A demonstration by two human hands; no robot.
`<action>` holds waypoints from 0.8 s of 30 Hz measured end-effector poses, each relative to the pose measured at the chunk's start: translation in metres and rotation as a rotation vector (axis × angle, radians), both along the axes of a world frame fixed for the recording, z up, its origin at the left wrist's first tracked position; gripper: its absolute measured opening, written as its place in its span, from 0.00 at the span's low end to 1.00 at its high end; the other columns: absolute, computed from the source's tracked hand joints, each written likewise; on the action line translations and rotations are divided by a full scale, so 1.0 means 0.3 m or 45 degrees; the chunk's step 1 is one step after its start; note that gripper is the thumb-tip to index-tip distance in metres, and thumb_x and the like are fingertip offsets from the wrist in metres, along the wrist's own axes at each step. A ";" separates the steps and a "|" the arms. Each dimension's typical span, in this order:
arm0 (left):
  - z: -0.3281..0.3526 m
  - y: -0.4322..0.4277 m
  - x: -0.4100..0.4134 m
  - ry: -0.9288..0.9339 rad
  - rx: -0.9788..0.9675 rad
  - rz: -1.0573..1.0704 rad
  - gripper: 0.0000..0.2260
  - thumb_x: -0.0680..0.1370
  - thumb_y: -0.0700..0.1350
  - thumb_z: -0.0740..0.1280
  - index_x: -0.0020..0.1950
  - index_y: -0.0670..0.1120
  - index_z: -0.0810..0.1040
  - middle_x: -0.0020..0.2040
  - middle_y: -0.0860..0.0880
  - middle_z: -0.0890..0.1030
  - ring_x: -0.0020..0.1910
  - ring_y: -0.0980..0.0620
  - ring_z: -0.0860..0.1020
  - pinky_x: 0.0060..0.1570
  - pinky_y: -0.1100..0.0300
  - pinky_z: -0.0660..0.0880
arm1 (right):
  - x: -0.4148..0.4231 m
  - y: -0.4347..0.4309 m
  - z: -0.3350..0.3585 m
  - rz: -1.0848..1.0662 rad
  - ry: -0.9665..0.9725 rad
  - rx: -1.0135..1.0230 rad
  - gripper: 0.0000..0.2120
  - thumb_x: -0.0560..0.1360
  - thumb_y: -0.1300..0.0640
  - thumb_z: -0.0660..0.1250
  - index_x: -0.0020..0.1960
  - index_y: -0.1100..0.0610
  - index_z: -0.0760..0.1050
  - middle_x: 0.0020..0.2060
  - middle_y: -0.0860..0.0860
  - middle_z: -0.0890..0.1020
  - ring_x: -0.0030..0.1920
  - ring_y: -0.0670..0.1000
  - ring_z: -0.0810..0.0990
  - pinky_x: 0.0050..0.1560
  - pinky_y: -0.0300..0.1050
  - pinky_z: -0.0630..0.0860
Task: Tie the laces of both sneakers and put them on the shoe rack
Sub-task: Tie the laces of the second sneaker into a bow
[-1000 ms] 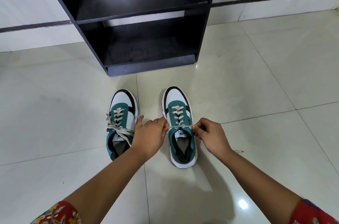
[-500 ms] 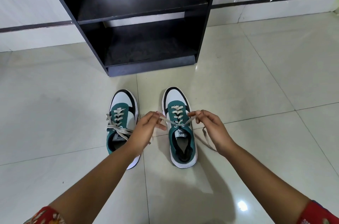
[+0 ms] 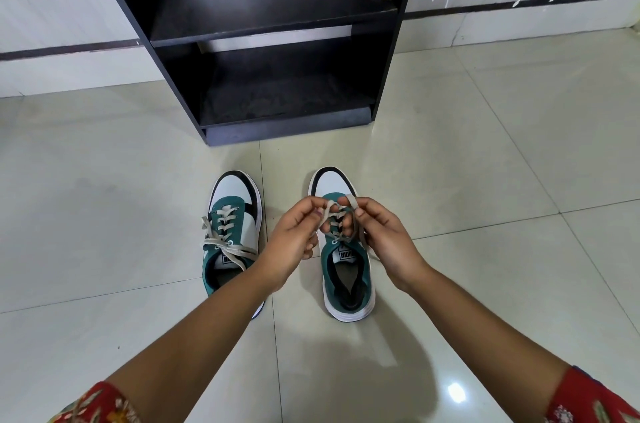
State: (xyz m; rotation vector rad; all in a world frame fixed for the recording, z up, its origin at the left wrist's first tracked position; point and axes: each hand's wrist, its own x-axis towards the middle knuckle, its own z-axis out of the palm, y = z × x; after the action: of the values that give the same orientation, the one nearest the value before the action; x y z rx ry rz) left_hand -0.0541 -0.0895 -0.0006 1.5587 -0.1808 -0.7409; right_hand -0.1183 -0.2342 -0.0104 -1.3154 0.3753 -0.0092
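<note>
Two green, white and black sneakers stand side by side on the tiled floor, toes toward the rack. The left sneaker (image 3: 232,211) has its beige lace lying loose across the tongue. Over the right sneaker (image 3: 346,270), my left hand (image 3: 294,235) and my right hand (image 3: 384,232) each pinch a strand of its beige lace (image 3: 334,211), lifted and crossing between the fingertips above the eyelets. My left forearm covers the left sneaker's heel. The black shoe rack (image 3: 277,42) stands just beyond the shoes.
The rack has two open, bare shelves, the lower one (image 3: 287,97) close to floor level. A white wall with a dark stripe (image 3: 519,3) runs behind it. Glossy pale tiles (image 3: 485,163) stretch to both sides.
My hands have come together from pulling the lace ends sideways; they rose and moved toward the toe, and now hold the strands crossed above the right sneaker.
</note>
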 end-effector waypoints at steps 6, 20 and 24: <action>-0.009 -0.025 0.017 0.071 -0.098 -0.125 0.05 0.79 0.38 0.60 0.49 0.48 0.69 0.29 0.54 0.75 0.21 0.58 0.61 0.23 0.67 0.56 | 0.017 0.008 -0.016 -0.003 0.073 0.041 0.11 0.78 0.69 0.55 0.46 0.54 0.62 0.33 0.56 0.76 0.32 0.49 0.76 0.37 0.36 0.72; -0.033 -0.028 0.050 0.358 -0.082 -0.067 0.05 0.79 0.40 0.61 0.43 0.44 0.73 0.26 0.53 0.74 0.20 0.59 0.64 0.22 0.68 0.60 | 0.006 0.006 -0.024 0.245 -0.139 -0.176 0.05 0.78 0.63 0.57 0.54 0.60 0.66 0.37 0.59 0.74 0.36 0.46 0.73 0.41 0.35 0.72; -0.039 -0.026 0.047 0.379 -0.095 -0.037 0.04 0.78 0.40 0.62 0.44 0.45 0.73 0.28 0.51 0.73 0.21 0.59 0.63 0.23 0.68 0.59 | 0.015 0.005 -0.017 0.172 -0.064 -0.173 0.02 0.80 0.62 0.57 0.51 0.61 0.67 0.31 0.57 0.75 0.30 0.49 0.73 0.35 0.37 0.73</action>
State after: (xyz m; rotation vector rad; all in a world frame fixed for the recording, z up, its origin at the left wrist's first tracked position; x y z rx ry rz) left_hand -0.0399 -0.0974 -0.0123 1.3597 -0.0110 -0.9684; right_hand -0.1138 -0.2326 -0.0156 -1.4703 0.2462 0.0461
